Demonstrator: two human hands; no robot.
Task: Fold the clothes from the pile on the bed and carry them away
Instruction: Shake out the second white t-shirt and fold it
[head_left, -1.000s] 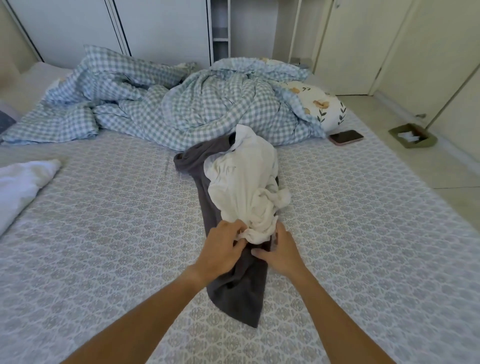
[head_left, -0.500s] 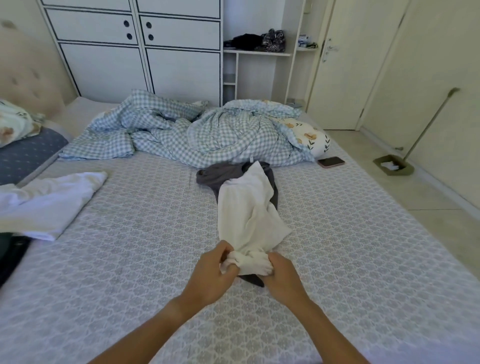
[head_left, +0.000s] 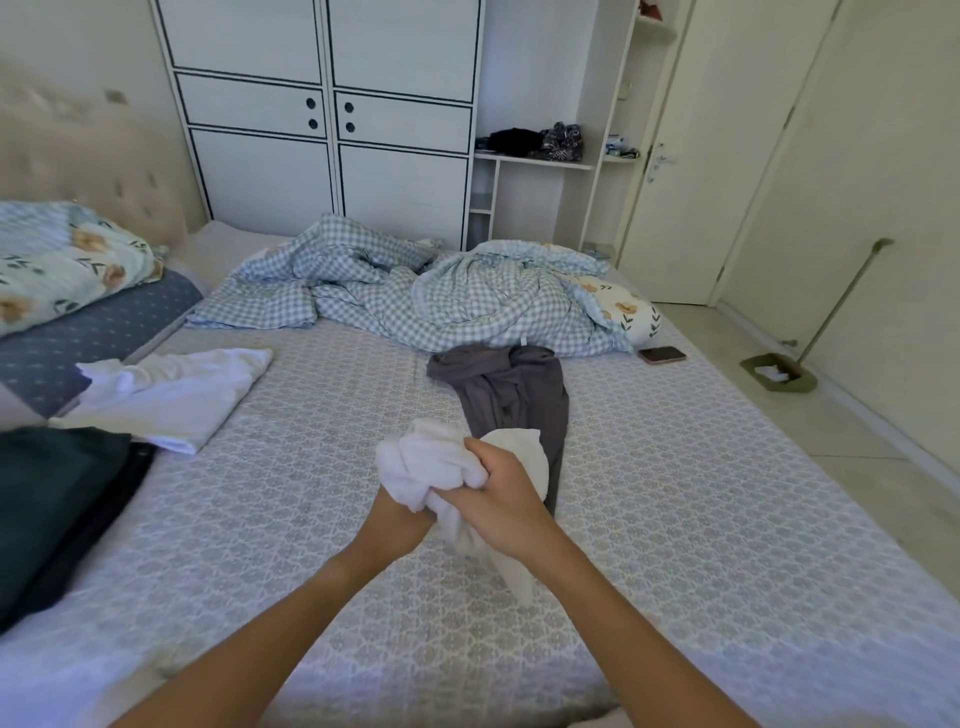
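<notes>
Now the white garment (head_left: 431, 467) is off the mattress, bunched into a wad between both hands above the bed (head_left: 675, 519); half a second ago it lay stretched flat over the grey garment, pinched only at its near hem. Right hand (head_left: 498, 499) closed over the wad from above, fingers curled into the cloth; left hand (head_left: 400, 514) mostly hidden under the bundle, closed on it from below as far as can be seen. One tail of white cloth hangs down past the right wrist. Grey garment (head_left: 514, 395) now uncovered for most of its length, lying on the bed beyond the hands, its near end hidden behind the wad. Head view sits higher than before: more of the white wardrobe (head_left: 322, 114) shows. Left of the hands: folded white item (head_left: 176, 395) on the sheet, dark green folded item (head_left: 47, 499) just nearer to the camera, partly over it. Beyond the grey garment: rumpled blue checked duvet (head_left: 415, 291), floral pillow (head_left: 628, 306) at its right end, phone (head_left: 662, 355) on the sheet beside it. Dustpan (head_left: 779, 376) on the floor to the right
</notes>
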